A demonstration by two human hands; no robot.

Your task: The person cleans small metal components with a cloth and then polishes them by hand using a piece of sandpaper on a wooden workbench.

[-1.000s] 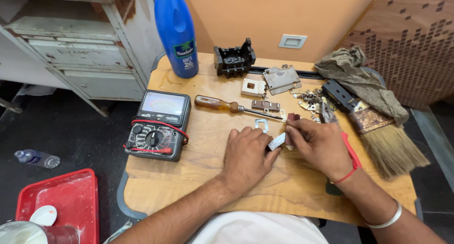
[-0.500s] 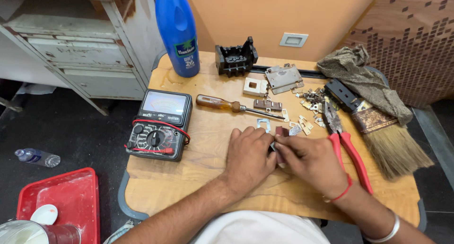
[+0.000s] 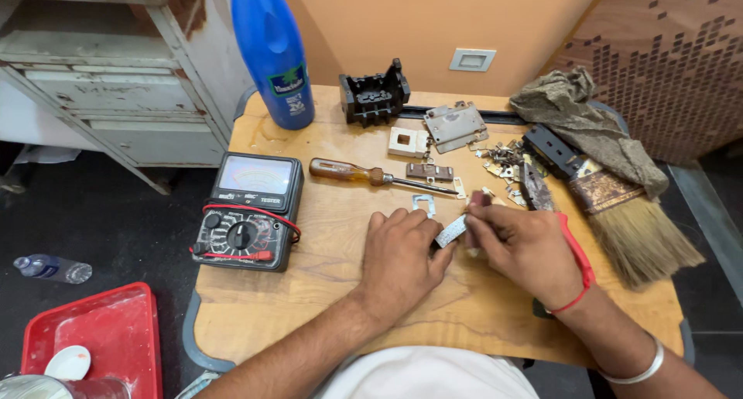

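A small flat silver metal strip (image 3: 450, 232) is being pinched between two bare hands over the middle of a worn wooden tabletop (image 3: 309, 306), the strip sitting just above the wood and bridging the gap between the fingertips. The left hand (image 3: 402, 256) is lying palm down, its fingers curled close and gripping the strip's left end, while the right hand (image 3: 522, 244), wearing a red thread at the wrist, is closing its thumb and forefinger on the other end; how tightly either hand is squeezing cannot be told. Just beyond the knuckles a small bent metal bracket (image 3: 423, 205) is lying flat, and behind it an amber-handled screwdriver (image 3: 379, 177) is pointing to the right. To the left a black analogue multimeter with red leads (image 3: 249, 211) is resting near the table edge, with a tall blue plastic bottle (image 3: 275, 54) standing behind it. At the far side a black plastic switch housing (image 3: 374, 95), a grey metal plate (image 3: 454, 125) and a scatter of small brass contacts (image 3: 507, 157) are lying near a crumpled brown rag (image 3: 584, 124) and a worn paintbrush with pale bristles (image 3: 623, 221). A red tray (image 3: 108, 333) is sitting on the dark floor below.
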